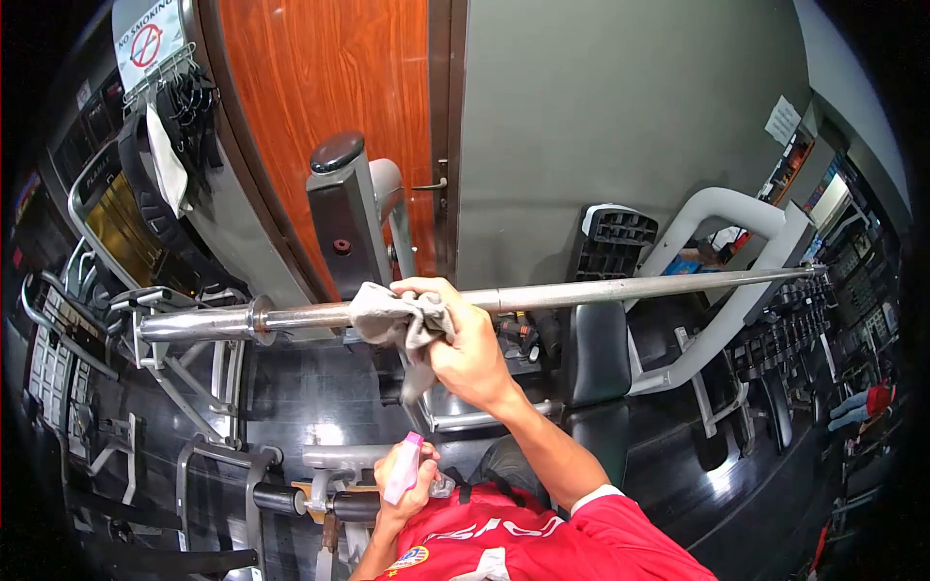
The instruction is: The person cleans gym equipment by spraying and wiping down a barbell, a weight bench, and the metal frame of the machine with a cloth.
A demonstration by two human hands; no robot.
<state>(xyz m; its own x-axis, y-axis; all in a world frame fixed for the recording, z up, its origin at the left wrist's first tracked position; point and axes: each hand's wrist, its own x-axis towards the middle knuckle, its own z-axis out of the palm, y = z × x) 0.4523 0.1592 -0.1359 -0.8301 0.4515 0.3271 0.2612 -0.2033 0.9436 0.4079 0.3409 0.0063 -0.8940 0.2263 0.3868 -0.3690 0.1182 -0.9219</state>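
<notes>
Grey wall (552, 126), wooden door (329, 77) behind. Your right hand (470, 349), forearm (552, 441) slanting up-left, has fingers (434, 289) curled round a cloth (383, 312) against the metal bar (581, 293); your left hand (418, 492), low by your red shirt (465, 531), clasps a pink bottle (401, 472).

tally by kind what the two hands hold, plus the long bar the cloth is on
grey cloth: 1, bunched against the bar in the right hand
spray bottle with pink sprayer: 1, in the left hand
metal barbell bar: 1, bare, no plates on its near sleeve
total: 3
</notes>
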